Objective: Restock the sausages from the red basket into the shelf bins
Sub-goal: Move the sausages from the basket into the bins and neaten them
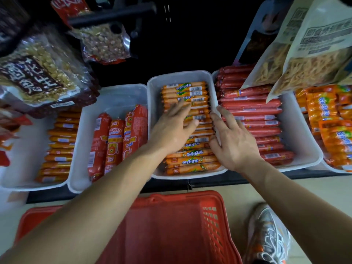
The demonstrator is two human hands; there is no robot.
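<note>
Head view: looks down on a shelf row of white bins, with 2 bare forearms reaching in from the bottom edge.
Left hand [171, 128]: lies palm down on the sausages in the middle bin, fingers straight and slightly spread, pressing on the wrappers and holding nothing.
Right hand [233, 141]: rests at the right side of the same bin, fingers spread and only lightly bent over the bin wall, thumb touching the sausage ends; nothing is gripped.
Orange sausages [190, 161]: thin, with green-and-yellow labels, stacked crosswise and filling the middle bin from front to back.
Middle bin [181, 76]: set between its 2 neighbours, its walls touching theirs.
Red basket [171, 225]: on the pale floor just below the shelf edge, partly covered by the forearms.
Left bin [114, 96]: holds 3 thick red sausages lying lengthwise.
Right bin [299, 134]: packed with thin red sausages [253, 111].
Hanging bags [314, 63]: snack packs droop over the right bin; peanut packs [43, 73] hang at upper left.
Shoe [270, 231]: a grey trainer beside the basket, on its right.
</note>
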